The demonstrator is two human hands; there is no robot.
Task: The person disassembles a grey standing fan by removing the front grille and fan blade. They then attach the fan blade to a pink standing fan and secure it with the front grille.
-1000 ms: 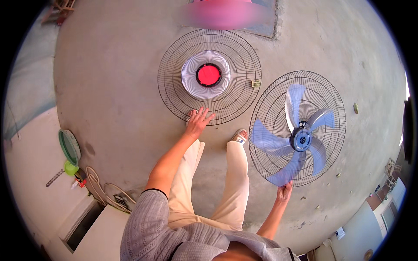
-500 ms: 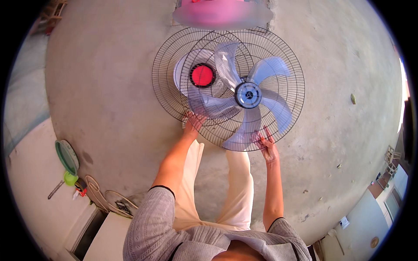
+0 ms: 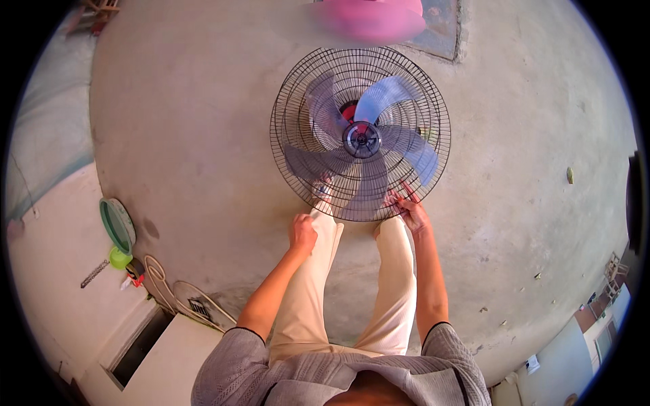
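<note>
A wire fan guard [image 3: 285, 94] with translucent grey-blue blades [image 3: 384, 98] and a round dark hub [image 3: 361, 139] is in front of me, above my shins. Behind the blades a red disc [image 3: 349, 111] and part of something white show through the wires. My right hand [image 3: 414, 214] grips the guard's lower right rim, some fingers seen through the wires. Just below the lower left rim, beside my trouser leg [image 3: 317, 271], my left hand [image 3: 302, 234] is closed. Whether it pinches the trouser cloth or something else is hidden.
A blurred pink shape [image 3: 372, 20] is at the top edge, in front of a grey slab [image 3: 437, 30]. To the left are a green basin [image 3: 118, 227], a bright green container [image 3: 120, 258] and a coiled hose [image 3: 154, 272]. A leaf [image 3: 570, 175] lies on the floor at right.
The guard with the blades has shifted left in view and now overlaps the red disc. My left hand has left the guard's rim and come down, closed. My right hand stays at the rim.
</note>
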